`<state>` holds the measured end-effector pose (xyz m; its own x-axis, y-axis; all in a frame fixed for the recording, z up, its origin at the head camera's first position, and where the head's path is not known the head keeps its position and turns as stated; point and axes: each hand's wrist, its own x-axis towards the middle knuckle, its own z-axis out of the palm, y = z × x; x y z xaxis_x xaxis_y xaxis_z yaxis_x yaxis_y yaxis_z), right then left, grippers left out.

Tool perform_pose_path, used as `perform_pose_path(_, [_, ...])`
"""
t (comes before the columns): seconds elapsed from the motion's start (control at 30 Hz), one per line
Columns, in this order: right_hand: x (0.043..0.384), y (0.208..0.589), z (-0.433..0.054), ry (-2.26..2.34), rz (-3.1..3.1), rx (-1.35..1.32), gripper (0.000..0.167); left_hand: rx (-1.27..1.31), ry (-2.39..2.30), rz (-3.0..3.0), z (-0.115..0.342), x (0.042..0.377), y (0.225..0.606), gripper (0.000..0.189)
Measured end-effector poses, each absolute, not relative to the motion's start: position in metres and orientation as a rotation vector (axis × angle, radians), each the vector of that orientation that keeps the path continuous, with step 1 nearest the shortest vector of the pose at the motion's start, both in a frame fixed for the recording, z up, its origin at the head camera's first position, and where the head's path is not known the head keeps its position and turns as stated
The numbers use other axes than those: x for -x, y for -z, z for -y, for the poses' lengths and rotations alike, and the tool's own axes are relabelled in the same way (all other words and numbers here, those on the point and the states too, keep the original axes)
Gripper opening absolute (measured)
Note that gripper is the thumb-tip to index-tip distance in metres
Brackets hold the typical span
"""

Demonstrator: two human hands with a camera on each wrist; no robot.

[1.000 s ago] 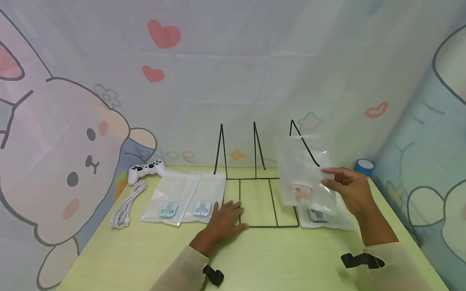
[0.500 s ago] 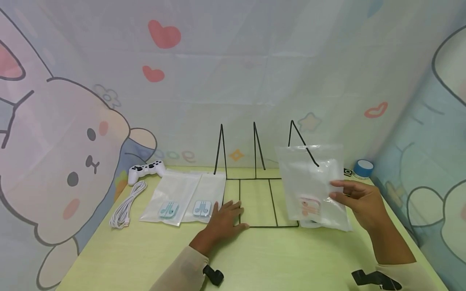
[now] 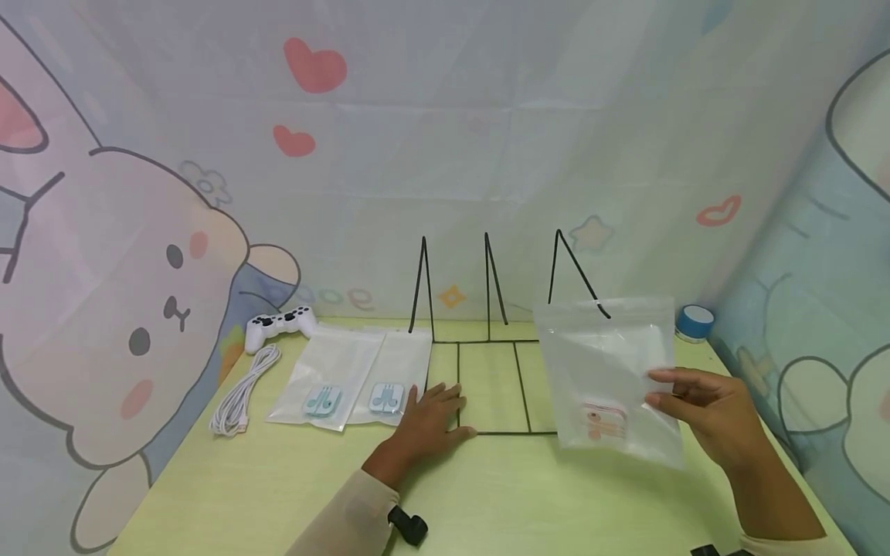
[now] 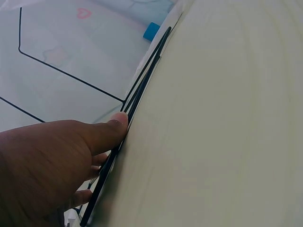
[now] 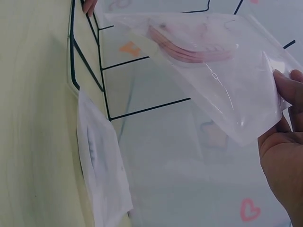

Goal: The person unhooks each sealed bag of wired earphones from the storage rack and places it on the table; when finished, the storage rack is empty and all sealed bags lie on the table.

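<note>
My right hand [image 3: 702, 413] pinches the right edge of a translucent zip bag [image 3: 612, 347] between thumb and fingers. A pink earphone set [image 3: 604, 422] shows low inside it. The bag's top overlaps the tip of the right hook of a black wire rack [image 3: 489, 289]; in the right wrist view the bag is held off the table. My left hand [image 3: 431, 421], fingers spread, rests on the left front of the rack's base. Its thumb [image 4: 117, 124] touches the base rod in the left wrist view. Another bag [image 5: 104, 165] lies beside the rack, hidden behind the held bag in the head view.
Left of the rack lie two bags [image 3: 327, 371] with blue earphones. A coiled white cable [image 3: 239, 394] and a white game controller [image 3: 280, 324] lie farther left. A roll of blue tape [image 3: 694, 323] stands at the back right. A printed cloth [image 3: 445, 154] hangs behind the table.
My right hand has moved down, right and toward me with the bag, whose top has dropped along the right hook in the head view. My left hand and the rack have stayed put.
</note>
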<state>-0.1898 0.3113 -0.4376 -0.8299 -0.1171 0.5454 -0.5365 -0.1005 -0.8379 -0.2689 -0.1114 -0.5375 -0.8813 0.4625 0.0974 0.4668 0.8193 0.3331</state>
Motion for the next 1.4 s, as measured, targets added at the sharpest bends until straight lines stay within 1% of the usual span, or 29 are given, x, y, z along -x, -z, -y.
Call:
perform_pose_path(0.17, [0.185, 0.441, -0.315, -2.063, 1.8, -0.844, 0.052, 0.761, 0.562, 2.974, 0.113, 0.27, 0.54, 0.062])
perform_pose_path(0.4, [0.186, 0.45, -0.324, -2.193, 1.532, -1.131, 0.047, 0.762, 0.579, 2.974, 0.113, 0.269, 0.539, 0.062])
perform_pose_path(0.63, [0.19, 0.455, -0.337, -2.212, 1.399, -1.267, 0.042, 0.769, 0.578, 2.981, 0.113, 0.269, 0.539, 0.063])
perform_pose_path(0.77, [0.192, 0.459, -0.349, -2.269, 1.353, -1.334, 0.042, 0.772, 0.571, 2.976, 0.113, 0.27, 0.539, 0.063])
perform_pose_path(0.9, [0.194, 0.467, -0.364, -2.34, 1.391, -1.256, 0.047, 0.768, 0.574, 2.976, 0.113, 0.269, 0.538, 0.063])
perform_pose_path(1.07, [0.196, 0.473, -0.382, -2.343, 1.494, -1.045, 0.052, 0.765, 0.576, 2.99, 0.112, 0.268, 0.54, 0.063])
perform_pose_path(1.27, [0.196, 0.471, -0.402, -2.275, 1.705, -0.701, 0.053, 0.761, 0.568, 2.992, 0.113, 0.268, 0.54, 0.063])
perform_pose_path(1.4, [0.199, 0.471, -0.415, -2.274, 1.781, -0.588, 0.051, 0.757, 0.571, 2.984, 0.112, 0.268, 0.537, 0.062])
